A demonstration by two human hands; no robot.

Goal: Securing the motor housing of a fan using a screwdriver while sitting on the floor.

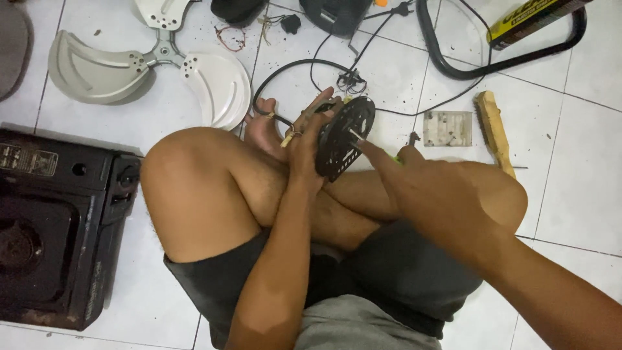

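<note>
Motor housing sits in your left hand, held up above your crossed legs over the white tiled floor: a round black part, tilted so its flat face turns toward your right side, with a ring of slots near the rim and a thin pale metal shaft standing out of its centre. Your left hand is closed around its back and edge, fingers curled over the top of the rim, with a thin yellowish strand running across them. Your right hand is narrowed to a point, its index finger stretched out and touching the housing just below the shaft; something small and green shows at that hand, but you cannot tell from this view what it is or whether it is gripped. A black cable loops on the floor just behind the housing. Further back lies a white three-bladed fan blade. To your right, well apart from the housing, lie a small grey metal plate and a wooden-handled wire brush. A black portable gas stove stands on the floor just beside your left knee.
</note>
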